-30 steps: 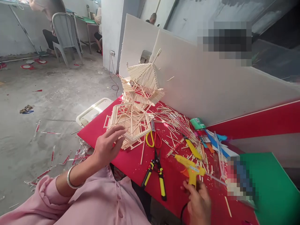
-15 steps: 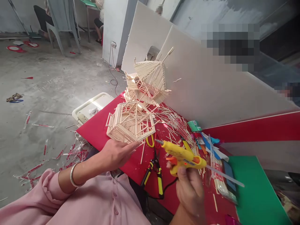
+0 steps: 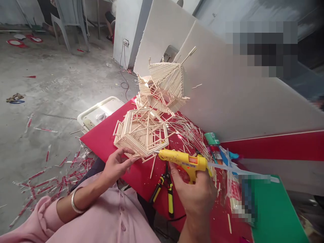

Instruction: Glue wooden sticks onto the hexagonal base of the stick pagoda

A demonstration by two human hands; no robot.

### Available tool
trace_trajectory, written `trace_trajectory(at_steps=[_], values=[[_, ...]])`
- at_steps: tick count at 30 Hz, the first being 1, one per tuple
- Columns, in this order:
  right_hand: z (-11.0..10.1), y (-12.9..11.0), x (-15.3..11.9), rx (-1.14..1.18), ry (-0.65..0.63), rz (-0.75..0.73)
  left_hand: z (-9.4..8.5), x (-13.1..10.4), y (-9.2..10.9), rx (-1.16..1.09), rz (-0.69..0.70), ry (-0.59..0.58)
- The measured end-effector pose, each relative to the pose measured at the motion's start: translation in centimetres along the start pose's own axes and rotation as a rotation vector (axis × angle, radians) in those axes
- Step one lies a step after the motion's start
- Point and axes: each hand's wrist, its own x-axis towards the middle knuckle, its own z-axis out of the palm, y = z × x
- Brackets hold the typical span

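A hexagonal frame of thin wooden sticks (image 3: pixel 138 135) lies on the red tabletop in front of me. At its near edge my left hand (image 3: pixel 117 165) has thumb and fingers closed in a pinch on what looks like a thin wooden stick (image 3: pixel 149 158). My right hand (image 3: pixel 194 192) is wrapped around the handle of a yellow hot glue gun (image 3: pixel 186 160). The gun's nozzle points left and reaches the near right corner of the frame, close to my left fingertips. A long clear glue stick (image 3: pixel 243 169) sticks out of its back.
Behind the frame stands a taller stick structure with a slatted roof (image 3: pixel 168 79). Loose sticks (image 3: pixel 189 130) cover the red tabletop (image 3: pixel 98 141) on the right. Yellow-and-black pliers (image 3: pixel 165 190) lie below the gun. A white board (image 3: pixel 215 91) leans behind; wrappers (image 3: pixel 37 173) litter the floor.
The glue gun has moved left and levelled, bringing its nozzle to the frame's corner. My left hand has turned from flat fingers to a pinch at the near edge.
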Motion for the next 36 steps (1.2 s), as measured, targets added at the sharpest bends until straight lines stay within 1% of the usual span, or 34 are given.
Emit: trace_trajectory(at_steps=[1, 2, 5, 7, 11, 14, 16, 18, 24, 30, 36], values=[[0.0, 0.1, 0.0, -0.003, -0.005, -0.009, 0.0, 0.1, 0.0, -0.071, -0.051, -0.017], [0.1, 0.1, 0.0, -0.001, -0.014, -0.011, -0.1, 0.2, 0.0, -0.123, -0.072, -0.035], [0.1, 0.1, 0.0, 0.007, -0.033, -0.005, -0.3, 0.7, 0.5, -0.214, -0.069, -0.098], [0.2, 0.0, 0.0, 0.008, -0.034, 0.002, -0.5, 1.2, 0.9, -0.251, -0.095, -0.153], [0.4, -0.1, 0.0, -0.019, -0.023, -0.001, -0.8, 2.5, 1.0, -0.373, -0.247, -0.314], [0.4, -0.2, 0.1, -0.052, -0.008, -0.019, -0.5, 3.5, 0.8, -0.478, -0.35, -0.4], [0.2, -0.3, 0.3, -0.063, -0.001, -0.033, -0.2, 4.0, 0.7, -0.512, -0.378, -0.466], [0.1, -0.4, 0.4, -0.068, 0.0, -0.05, 0.2, 4.4, 0.7, -0.528, -0.377, -0.512], [0.1, -0.7, 0.7, -0.065, 0.006, -0.093, 0.5, 4.9, 1.0, -0.541, -0.384, -0.48], [0.2, -0.9, 1.0, -0.128, 0.017, -0.159, 0.4, 4.8, 1.0, -0.559, -0.377, -0.478], [-0.2, -1.1, 1.4, -0.155, 0.014, -0.222, 0.5, 4.8, 0.9, -0.566, -0.359, -0.498]])
